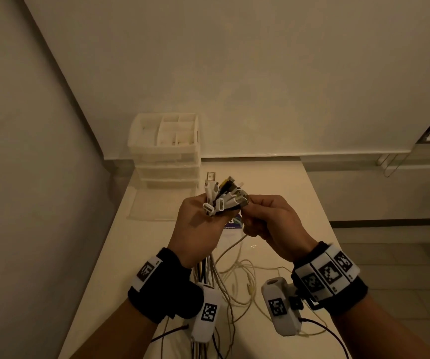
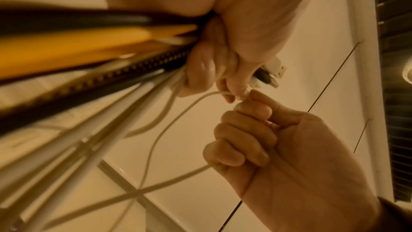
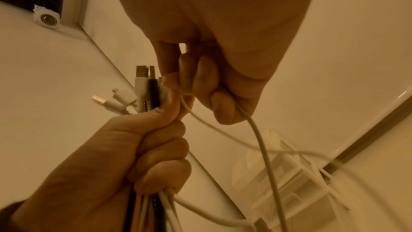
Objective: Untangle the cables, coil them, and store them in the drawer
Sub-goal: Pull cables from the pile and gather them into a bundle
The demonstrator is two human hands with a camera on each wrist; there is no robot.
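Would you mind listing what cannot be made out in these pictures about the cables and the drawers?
- Head view: the left hand covers the bundle of cables where it grips them, so their count is uncertain.
- Head view: the drawer unit is too far and pale to show its drawers' contents.
- Left wrist view: cables nearest the lens are blurred.
- Right wrist view: the right hand hides part of the thin white cable.

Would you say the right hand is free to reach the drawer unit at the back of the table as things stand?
Probably not yet: the right hand grips a white cable, though nothing on the table blocks the way to the drawer unit.
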